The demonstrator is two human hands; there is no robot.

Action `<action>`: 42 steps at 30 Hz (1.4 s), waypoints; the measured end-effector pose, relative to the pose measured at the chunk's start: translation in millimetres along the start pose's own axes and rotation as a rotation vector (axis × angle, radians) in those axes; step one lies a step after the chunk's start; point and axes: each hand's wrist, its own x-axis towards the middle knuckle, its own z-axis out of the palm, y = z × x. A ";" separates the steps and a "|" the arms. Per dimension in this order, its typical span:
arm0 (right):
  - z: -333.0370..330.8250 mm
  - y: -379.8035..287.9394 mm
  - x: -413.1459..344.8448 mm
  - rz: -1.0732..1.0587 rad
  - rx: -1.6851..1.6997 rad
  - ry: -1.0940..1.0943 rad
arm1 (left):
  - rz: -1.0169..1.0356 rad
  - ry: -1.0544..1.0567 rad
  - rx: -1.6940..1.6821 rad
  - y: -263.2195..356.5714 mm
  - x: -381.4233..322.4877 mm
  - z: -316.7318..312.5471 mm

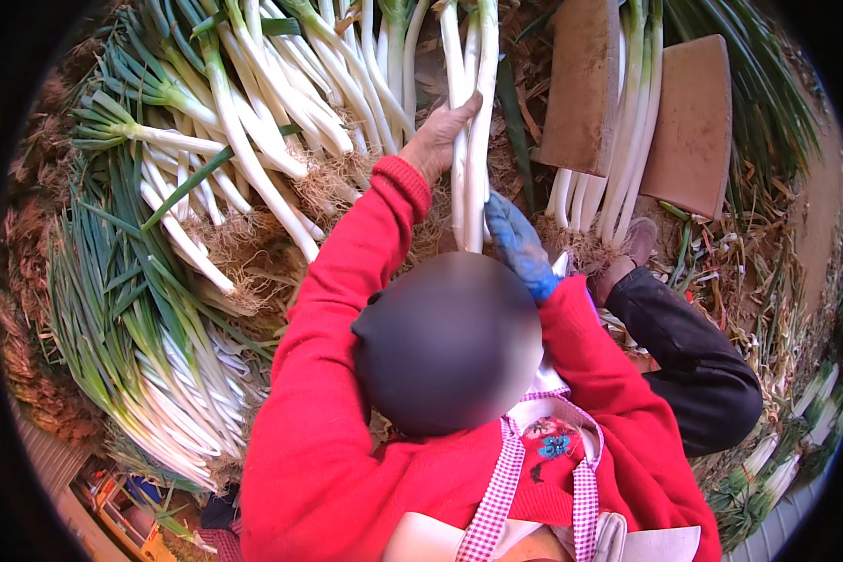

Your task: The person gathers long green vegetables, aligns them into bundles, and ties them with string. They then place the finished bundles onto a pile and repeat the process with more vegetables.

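Observation:
My left hand (441,133), bare below a red sleeve, is closed around a few thick leeks (476,161) with long white shanks that stand upright in the picture. Against the right side of their lower shanks lies my right hand (518,242) in a blue-stained glove, its fingers extended; whether it grips them cannot be told. A dark rounded shape hides the root ends. To the right, more leeks (629,151) with roots lie between two brown boards (579,88), (692,126).
Piles of leeks (267,126) with tangled roots lie at upper left, and thinner ones (175,414) at lower left. Dry leaf scraps (737,281) cover ground at the right. Bundled leeks (762,464) lie at lower right. A dark shoe (641,240) is near the boards.

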 end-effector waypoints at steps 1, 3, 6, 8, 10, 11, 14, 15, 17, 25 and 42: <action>0.7 0.8 -8.1 -0.068 -0.041 -0.004 | 0.010 0.028 0.015 -5.6 -6.7 2.2; 12.0 4.6 -28.1 0.132 -0.071 0.028 | -0.051 0.057 0.035 -17.8 -21.0 4.3; 24.2 3.1 -40.2 0.240 -0.085 0.103 | -0.053 -0.014 0.029 -29.5 -32.4 6.5; 25.3 -5.0 -39.3 0.195 -0.109 0.121 | -0.065 -0.044 0.030 -29.1 -36.2 5.4; 19.7 -18.0 -35.4 0.176 0.094 0.111 | -0.044 -0.066 0.048 -25.0 -38.4 3.8; 17.0 -24.3 -33.3 0.181 0.181 0.088 | -0.059 -0.057 0.011 -23.2 -38.8 3.7; 6.9 -40.4 -24.6 0.075 0.459 0.076 | -0.074 -0.071 -0.141 -24.3 -41.2 7.0; 4.4 -43.6 -23.8 0.036 0.459 0.101 | -0.074 -0.097 -0.154 -25.6 -40.5 9.5; 10.0 -40.8 -23.4 0.106 0.306 0.166 | -0.075 -0.101 -0.182 -33.2 -36.7 18.0; -8.9 -28.9 -41.0 0.616 0.961 -0.146 | 0.139 0.036 0.238 -43.6 -27.6 40.0; -16.5 -23.3 -52.7 0.395 0.703 0.074 | 0.548 -0.578 1.385 -61.6 -98.9 45.1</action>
